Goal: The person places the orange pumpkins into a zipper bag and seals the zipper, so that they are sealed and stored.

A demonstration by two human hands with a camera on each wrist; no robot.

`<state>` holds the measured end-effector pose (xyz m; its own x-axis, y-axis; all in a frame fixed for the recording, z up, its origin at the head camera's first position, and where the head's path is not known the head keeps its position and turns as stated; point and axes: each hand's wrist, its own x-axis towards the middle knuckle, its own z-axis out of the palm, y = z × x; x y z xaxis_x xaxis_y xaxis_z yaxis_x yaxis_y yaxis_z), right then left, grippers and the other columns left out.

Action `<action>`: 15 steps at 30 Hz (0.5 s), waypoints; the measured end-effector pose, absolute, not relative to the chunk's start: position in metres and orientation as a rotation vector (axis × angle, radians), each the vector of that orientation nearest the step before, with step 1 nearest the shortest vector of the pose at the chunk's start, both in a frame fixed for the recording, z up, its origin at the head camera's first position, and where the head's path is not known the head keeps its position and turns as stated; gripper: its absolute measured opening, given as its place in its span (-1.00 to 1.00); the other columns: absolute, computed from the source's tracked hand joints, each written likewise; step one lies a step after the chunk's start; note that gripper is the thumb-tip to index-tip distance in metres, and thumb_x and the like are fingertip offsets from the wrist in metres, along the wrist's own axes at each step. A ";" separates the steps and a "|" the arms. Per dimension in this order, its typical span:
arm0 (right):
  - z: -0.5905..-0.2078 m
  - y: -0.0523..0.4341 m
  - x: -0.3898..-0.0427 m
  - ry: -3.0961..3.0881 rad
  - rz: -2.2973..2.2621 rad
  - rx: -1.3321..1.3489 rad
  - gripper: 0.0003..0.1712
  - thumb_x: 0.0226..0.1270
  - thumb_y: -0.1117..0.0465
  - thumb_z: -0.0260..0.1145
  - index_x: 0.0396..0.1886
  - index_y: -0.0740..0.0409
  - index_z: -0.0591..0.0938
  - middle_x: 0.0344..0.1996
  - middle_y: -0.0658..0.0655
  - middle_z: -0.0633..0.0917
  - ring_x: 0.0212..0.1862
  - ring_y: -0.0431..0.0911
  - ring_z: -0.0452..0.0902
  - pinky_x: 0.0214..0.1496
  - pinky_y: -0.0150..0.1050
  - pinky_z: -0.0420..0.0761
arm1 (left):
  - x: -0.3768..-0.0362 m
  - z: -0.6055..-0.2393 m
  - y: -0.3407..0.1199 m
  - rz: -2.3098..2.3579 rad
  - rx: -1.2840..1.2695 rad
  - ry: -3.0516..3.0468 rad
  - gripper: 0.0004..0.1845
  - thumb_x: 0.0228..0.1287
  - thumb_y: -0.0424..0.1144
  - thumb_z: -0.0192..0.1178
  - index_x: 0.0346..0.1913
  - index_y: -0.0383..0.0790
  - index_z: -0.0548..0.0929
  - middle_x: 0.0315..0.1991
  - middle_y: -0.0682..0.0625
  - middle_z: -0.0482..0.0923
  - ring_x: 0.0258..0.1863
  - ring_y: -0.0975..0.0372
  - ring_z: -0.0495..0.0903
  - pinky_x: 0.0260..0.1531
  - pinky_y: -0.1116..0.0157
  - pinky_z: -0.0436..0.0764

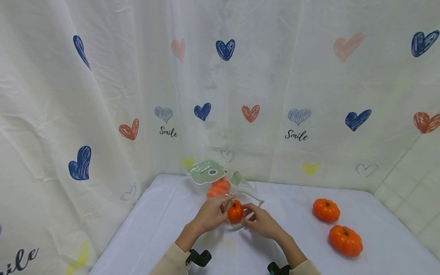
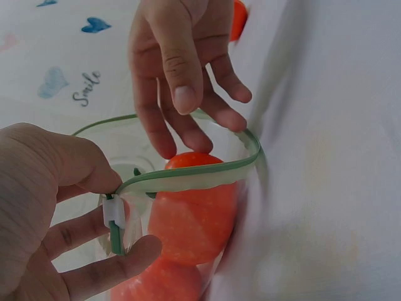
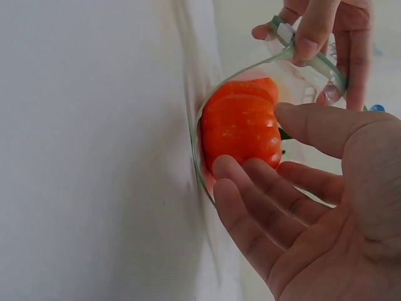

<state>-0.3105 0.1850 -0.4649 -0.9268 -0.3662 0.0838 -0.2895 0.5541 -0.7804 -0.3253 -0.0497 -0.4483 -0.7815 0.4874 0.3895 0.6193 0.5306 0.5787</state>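
A clear zip bag [image 1: 205, 172] with a green cartoon print lies on the white-covered table, its green-edged mouth spread wide toward me. At that edge my left hand [image 1: 211, 213] pinches the rim by a white slider [image 2: 114, 212]. Just inside the mouth sits a small orange toy pumpkin [image 1: 235, 212] with a green stem. My right hand [image 1: 262, 222] is beside this pumpkin, fingers extended and loosely bent, thumb apart from them; whether a fingertip touches it is hard to tell. Deeper in the bag are more orange pumpkins [image 1: 220, 186], seen through the plastic.
On the table's right side lie two more toy pumpkins, a farther one [image 1: 326, 210] and a nearer one [image 1: 345, 240]. A white curtain [image 1: 268, 76] printed with hearts hangs behind the table [image 1: 144, 233] and along its left side.
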 end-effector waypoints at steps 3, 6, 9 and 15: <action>-0.466 0.185 -0.310 2.662 -1.340 -0.621 -0.40 0.34 0.19 0.42 0.32 0.23 0.49 0.08 0.33 0.67 -0.10 0.01 0.68 -0.13 -0.21 0.70 | -0.325 -0.448 -0.050 -1.072 -0.952 -2.575 -0.35 0.26 -0.44 0.30 0.42 0.01 0.54 0.26 0.06 0.64 -0.28 0.28 0.58 -0.26 0.52 0.62; -0.466 0.185 -0.309 2.648 -1.332 -0.666 -0.43 0.35 0.19 0.41 0.29 0.24 0.49 0.17 0.37 0.62 -0.10 0.01 0.67 -0.14 -0.26 0.67 | -0.325 -0.448 -0.050 -1.057 -0.961 -2.563 -0.35 0.25 -0.45 0.30 0.42 0.00 0.54 0.26 0.05 0.64 -0.28 0.29 0.57 -0.26 0.52 0.62; -0.467 0.185 -0.309 2.633 -1.311 -0.691 -0.43 0.36 0.18 0.41 0.30 0.25 0.50 0.24 0.38 0.58 -0.13 -0.03 0.66 -0.16 -0.28 0.65 | -0.324 -0.447 -0.049 -1.055 -0.964 -2.561 -0.34 0.25 -0.46 0.31 0.42 0.00 0.54 0.19 0.04 0.68 -0.28 0.29 0.57 -0.25 0.51 0.62; -0.468 0.183 -0.308 2.554 -1.263 -0.712 -0.35 0.43 0.14 0.34 0.43 0.22 0.41 0.06 0.29 0.70 -0.27 -0.08 0.71 -0.26 -0.29 0.61 | -0.324 -0.447 -0.049 -1.080 -0.956 -2.575 -0.30 0.24 -0.48 0.32 0.44 0.03 0.52 0.09 0.03 0.70 -0.29 0.31 0.54 -0.28 0.52 0.62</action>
<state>-0.3084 0.1825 -0.4677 -0.8629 -0.5046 0.0294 -0.3298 0.5179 -0.7893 -0.3239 -0.0485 -0.4466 -0.7740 0.4913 0.3994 0.6292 0.5268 0.5714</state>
